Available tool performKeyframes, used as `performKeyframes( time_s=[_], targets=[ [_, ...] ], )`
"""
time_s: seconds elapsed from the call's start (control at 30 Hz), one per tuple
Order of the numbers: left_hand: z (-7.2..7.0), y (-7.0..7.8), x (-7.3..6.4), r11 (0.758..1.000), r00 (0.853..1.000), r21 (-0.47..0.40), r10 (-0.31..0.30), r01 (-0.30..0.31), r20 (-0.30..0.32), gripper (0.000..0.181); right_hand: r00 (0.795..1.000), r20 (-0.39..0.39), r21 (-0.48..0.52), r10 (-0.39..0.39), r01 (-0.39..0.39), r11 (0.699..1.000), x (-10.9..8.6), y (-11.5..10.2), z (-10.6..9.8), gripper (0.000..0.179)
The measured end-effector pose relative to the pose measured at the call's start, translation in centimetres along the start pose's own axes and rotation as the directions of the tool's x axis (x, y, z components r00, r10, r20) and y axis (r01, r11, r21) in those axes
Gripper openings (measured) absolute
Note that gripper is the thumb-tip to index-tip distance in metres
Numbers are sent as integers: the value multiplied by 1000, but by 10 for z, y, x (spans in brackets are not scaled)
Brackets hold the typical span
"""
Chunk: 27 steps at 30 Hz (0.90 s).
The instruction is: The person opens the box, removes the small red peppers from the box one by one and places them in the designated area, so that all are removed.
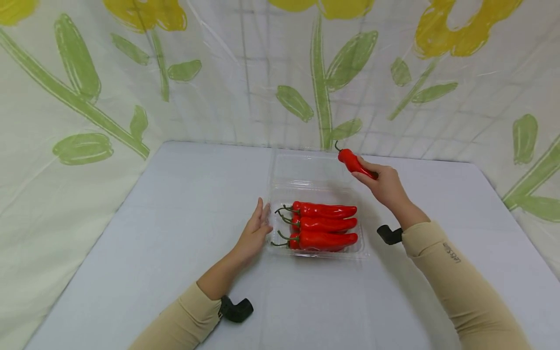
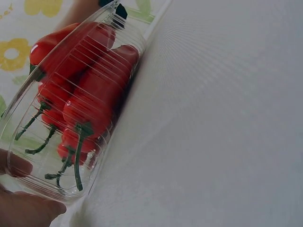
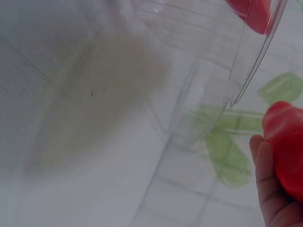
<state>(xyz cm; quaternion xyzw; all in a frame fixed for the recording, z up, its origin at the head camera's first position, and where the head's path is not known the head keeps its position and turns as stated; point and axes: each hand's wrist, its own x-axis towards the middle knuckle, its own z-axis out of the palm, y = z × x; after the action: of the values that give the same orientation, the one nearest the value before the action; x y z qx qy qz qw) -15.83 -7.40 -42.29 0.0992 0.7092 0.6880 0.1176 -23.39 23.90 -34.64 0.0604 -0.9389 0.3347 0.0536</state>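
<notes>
A: Where is the pepper kept just now?
B: A single pepper (image 1: 352,161) is held by the right hand (image 1: 385,184), raised above the surface (image 1: 175,233) at the far right of the box (image 1: 319,194). It is gripped near one end, fingers curled round it, and its stem is pointed far and left.

A: And the left hand (image 1: 251,236)?
B: It is laid against the left side of the box, the fingers fairly straight, the wall touched rather than clutched.

A: What is in the box?
B: The stacked peppers (image 1: 325,224) are laid side by side, stems to the left, with more seen beneath the top ones; the full count cannot be told. The clear lid (image 1: 306,167) is folded back on the far side.

A: What could go wrong?
B: The raised pepper could be dropped, since its skin looks smooth and only one end is held. If it were lowered carelessly, the top ones could be rolled by the knock. The box looks light and could be slid or tipped if pressed unevenly. Stems lying close to the left wall could be bent, or caught at the rim if the lid were closed.
</notes>
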Motion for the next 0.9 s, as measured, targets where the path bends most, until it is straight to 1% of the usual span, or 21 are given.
performKeyframes(
  time_s=[0.17, 0.3, 0.4, 0.5, 0.67, 0.8, 0.9],
  targets=[
    [0, 0, 0, 1000, 1000, -5, 3, -3, 2, 73, 996, -51, 39, 74, -72, 997, 1, 11, -2, 54],
    [0, 1, 0, 1000, 1000, -4, 2, -2, 3, 73, 990, -62, 59, 129, -125, 990, 3, 21, -3, 55],
    [1, 1, 0, 1000, 1000, 0, -2, 2, 1, 73, 988, -58, 53, 140, -137, 989, 7, 27, -3, 52],
    [1, 2, -1, 1000, 1000, -1, -6, 6, -1, 73, 991, -60, 26, 120, -119, 993, 11, 32, -4, 50],
    [0, 2, -1, 1000, 1000, -19, -5, 5, 5, 73, 994, -23, -26, 103, -104, 994, 21, 39, -4, 51],
    [0, 1, -1, 1000, 1000, -22, -4, 4, 3, 74, 992, 25, -61, 123, -121, 991, 28, 43, -3, 52],
    [0, 0, 0, 1000, 1000, -7, -5, 5, 2, 74, 986, 68, -96, 153, -147, 985, 31, 48, -2, 53]
  ],
)
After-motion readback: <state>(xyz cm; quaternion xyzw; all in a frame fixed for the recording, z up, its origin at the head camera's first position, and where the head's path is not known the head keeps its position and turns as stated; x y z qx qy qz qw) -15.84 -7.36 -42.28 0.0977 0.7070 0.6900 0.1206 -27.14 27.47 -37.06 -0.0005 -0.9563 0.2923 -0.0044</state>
